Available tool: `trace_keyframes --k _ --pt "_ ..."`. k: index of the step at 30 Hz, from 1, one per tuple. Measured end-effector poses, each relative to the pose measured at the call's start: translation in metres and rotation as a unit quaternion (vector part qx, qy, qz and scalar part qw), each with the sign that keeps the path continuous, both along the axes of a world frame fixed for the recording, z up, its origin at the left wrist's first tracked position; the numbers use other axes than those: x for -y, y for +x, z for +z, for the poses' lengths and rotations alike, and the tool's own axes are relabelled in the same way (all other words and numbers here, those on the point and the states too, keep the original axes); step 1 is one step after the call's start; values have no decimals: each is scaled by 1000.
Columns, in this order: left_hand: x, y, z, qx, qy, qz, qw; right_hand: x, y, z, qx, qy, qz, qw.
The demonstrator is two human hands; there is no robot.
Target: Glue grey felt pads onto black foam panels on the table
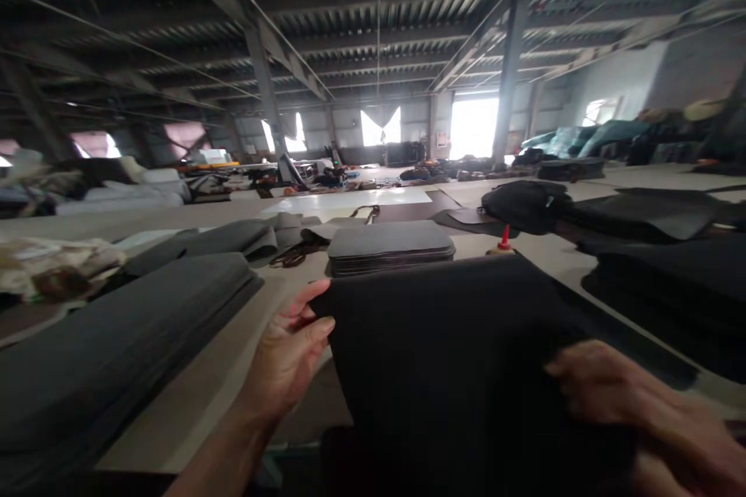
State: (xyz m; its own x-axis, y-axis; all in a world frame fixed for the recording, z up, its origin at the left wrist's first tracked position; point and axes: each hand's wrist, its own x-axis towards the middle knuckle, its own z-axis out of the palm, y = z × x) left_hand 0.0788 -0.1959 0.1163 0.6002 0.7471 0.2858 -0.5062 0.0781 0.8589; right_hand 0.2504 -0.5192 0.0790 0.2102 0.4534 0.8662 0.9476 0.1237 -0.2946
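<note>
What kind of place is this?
Probably a workshop or small factory for cut sheet goods: a stack of trimmed pieces lies on a long table, under a corrugated metal ceiling.

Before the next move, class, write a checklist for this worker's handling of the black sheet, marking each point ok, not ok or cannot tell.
1. Left hand pinches the upper left corner of the black sheet: ok.
2. Right hand has a firm grip: cannot tell; it is blurred at the sheet's right side.
3. Stack of grey pieces looks neatly piled: ok.
4. Red-tipped bottle is fully in view: not ok; the sheet's far edge hides its lower part.
5. Tabletop directly behind the sheet can be seen: not ok; the sheet blocks it.
</note>
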Motion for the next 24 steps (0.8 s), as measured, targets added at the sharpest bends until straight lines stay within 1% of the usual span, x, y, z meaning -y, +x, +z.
trace_keyframes --k 2,4,5,6,7,8,9,11,12,13,14,16,17,19,20,22,24 --pt "5 -14 -17 -54 14 71 996 -21 20 -2 -57 12 -3 998" --pt "16 -23 -37 -115 27 133 984 -40 39 -13 -140 27 -39 989" --pt "24 -25 -48 -139 27 150 978 -48 48 -21 -178 25 -61 982" --pt "33 -25 -60 -160 19 151 975 -56 56 -29 -218 18 -81 972" --pt "43 -24 -72 -178 2 137 975 -61 63 -38 -266 10 -91 960" --pt "54 -23 -83 -193 -21 112 975 -66 68 -47 -328 -4 -90 940" --pt "64 -20 -95 -208 -46 84 973 -68 72 -55 -403 -22 -77 912" --pt "83 -13 -115 -236 -76 50 967 -69 74 -68 -549 -59 -35 833" --pt "91 -10 -124 -252 -77 47 963 -67 73 -72 -603 -67 -18 795" --pt "96 -6 -132 -270 -71 47 959 -64 71 -76 -639 -64 -7 767" --pt "101 -3 -139 -285 -64 47 955 -61 68 -79 -658 -50 3 752" --pt "107 3 -146 -301 -56 49 951 -54 60 -84 -678 -15 36 734" --pt "109 5 -148 -304 -55 50 950 -51 57 -86 -684 -3 54 728" --pt "111 9 -145 -302 -56 45 950 -46 49 -88 -684 -20 77 725" --pt "110 10 -142 -299 -60 39 952 -44 46 -89 -677 -42 78 731" --pt "102 11 -131 -273 -89 23 958 -41 42 -89 -645 -83 67 756" --pt "83 12 -118 -218 -139 26 966 -40 42 -87 -605 -95 43 789"
